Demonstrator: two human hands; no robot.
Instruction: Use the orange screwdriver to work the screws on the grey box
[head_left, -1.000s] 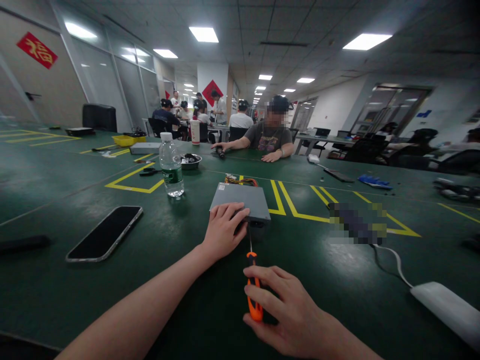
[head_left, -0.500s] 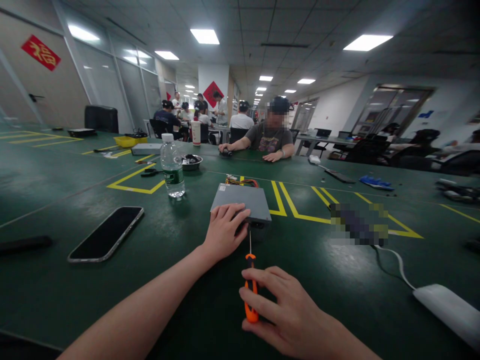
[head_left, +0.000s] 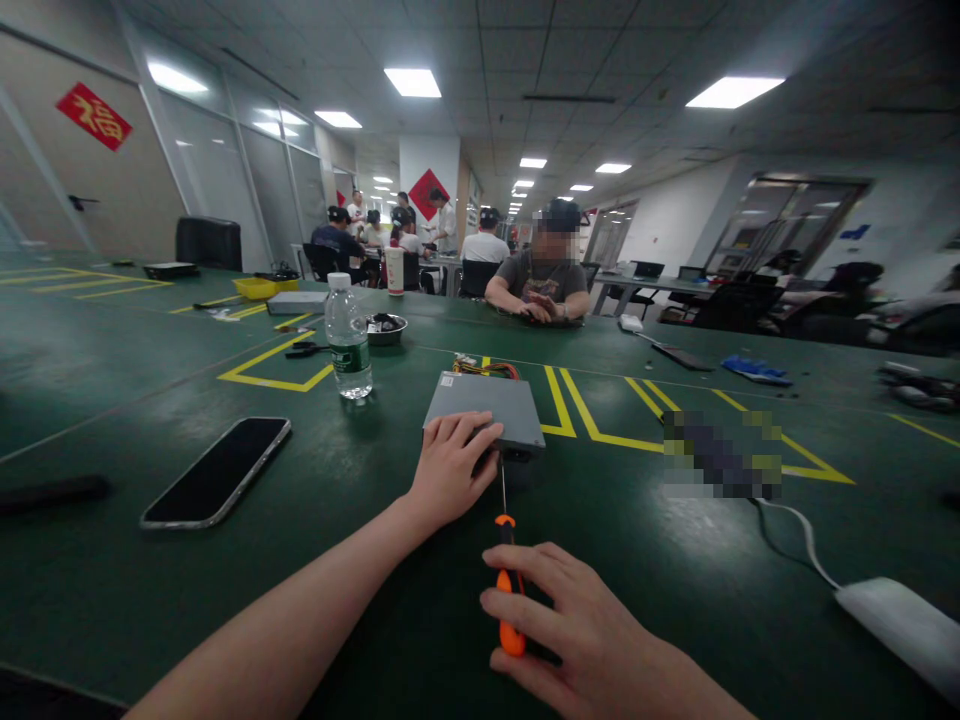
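Observation:
A grey computer power supply (head_left: 495, 395) lies on the green table in the middle of the view, its bundled cables (head_left: 487, 369) at the far side. My left hand (head_left: 457, 462) grips its near left part, fingers across the top and thumb at the front face. In front of it, my right hand (head_left: 562, 615) holds a screwdriver (head_left: 511, 610) with an orange and black handle between thumb and fingers. The thin shaft points away from me and meets the near face of the power supply. Its tip is too small to make out.
To the left are a phone (head_left: 217, 472), a water bottle (head_left: 349, 345) and a metal bowl (head_left: 386, 328). A white power strip (head_left: 896, 625) with a cable lies at the right, near a blurred-out object (head_left: 720, 455). Across the table sits a person (head_left: 544, 280).
The view has shifted slightly. My hands keep their grips, with the screwdriver still at the power supply. The person opposite has brought both hands together.

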